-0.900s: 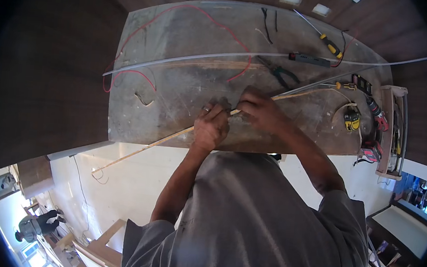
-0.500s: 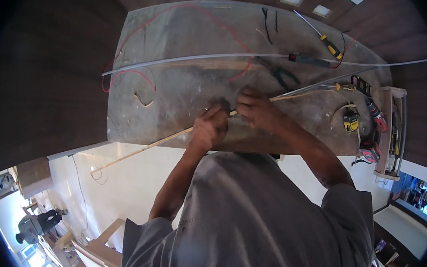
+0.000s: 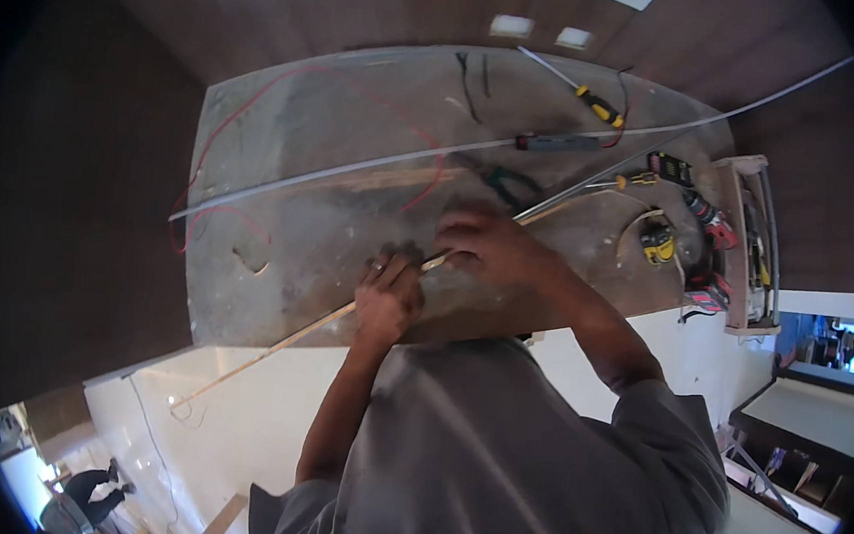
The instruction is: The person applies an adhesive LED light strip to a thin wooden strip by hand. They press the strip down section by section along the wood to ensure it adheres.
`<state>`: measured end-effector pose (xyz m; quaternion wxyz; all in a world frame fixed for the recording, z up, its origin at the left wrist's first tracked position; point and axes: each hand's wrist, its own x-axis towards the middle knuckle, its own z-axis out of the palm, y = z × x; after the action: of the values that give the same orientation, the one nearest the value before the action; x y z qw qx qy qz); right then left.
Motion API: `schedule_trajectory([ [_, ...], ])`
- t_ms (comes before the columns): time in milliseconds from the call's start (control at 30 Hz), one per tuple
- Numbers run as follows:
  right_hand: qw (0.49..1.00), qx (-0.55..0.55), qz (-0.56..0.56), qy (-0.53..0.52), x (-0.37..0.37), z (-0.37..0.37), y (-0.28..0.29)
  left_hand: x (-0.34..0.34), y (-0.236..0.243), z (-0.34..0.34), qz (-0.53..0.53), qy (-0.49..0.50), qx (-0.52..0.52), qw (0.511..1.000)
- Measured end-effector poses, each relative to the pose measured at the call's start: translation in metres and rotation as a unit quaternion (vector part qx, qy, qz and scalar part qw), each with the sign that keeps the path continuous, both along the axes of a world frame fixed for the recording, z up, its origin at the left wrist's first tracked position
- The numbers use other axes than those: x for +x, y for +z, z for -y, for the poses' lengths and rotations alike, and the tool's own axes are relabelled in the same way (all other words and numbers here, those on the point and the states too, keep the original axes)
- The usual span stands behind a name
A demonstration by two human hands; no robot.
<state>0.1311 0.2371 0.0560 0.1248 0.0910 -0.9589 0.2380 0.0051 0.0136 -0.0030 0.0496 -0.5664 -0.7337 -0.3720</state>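
Note:
A long, thin tan strip (image 3: 312,327) runs slantwise across the worktop, its near-left end hanging past the front edge with a loose curl of wire. My left hand (image 3: 390,294) is closed on the strip, a ring on one finger. Just to the right, my right hand (image 3: 489,247) is over the same strip, its curled fingers smeared by motion, so its grip is unclear. A short pale piece of strip shows between the hands. Pliers with dark green handles (image 3: 507,185) lie beyond my right hand, beside a thin metal rod (image 3: 595,177).
On the worktop (image 3: 302,197) lie a long pale channel (image 3: 355,164), a red wire (image 3: 228,123), a yellow-black screwdriver (image 3: 598,105), a grey-red tool (image 3: 557,144), a tape measure (image 3: 658,243) and a drill (image 3: 712,219). A tool tray (image 3: 750,247) stands right. Another person (image 3: 82,504) is far left.
The whole view has shifted, so the worktop appears lower and further left. My right hand has moved and blurred over the strip, while my left hand keeps its hold.

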Motion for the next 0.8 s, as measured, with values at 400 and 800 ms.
schedule_trajectory([
  [400, 0.9, 0.128, 0.082, -0.408, -0.017, -0.295, 0.013, 0.002, 0.003, 0.01, 0.024, 0.015, -0.021, 0.999],
  [800, 0.899, 0.229, 0.14, -0.345, -0.029, -0.3, 0.009, 0.001, 0.008, 0.006, 0.011, -0.003, -0.015, 1.0],
])
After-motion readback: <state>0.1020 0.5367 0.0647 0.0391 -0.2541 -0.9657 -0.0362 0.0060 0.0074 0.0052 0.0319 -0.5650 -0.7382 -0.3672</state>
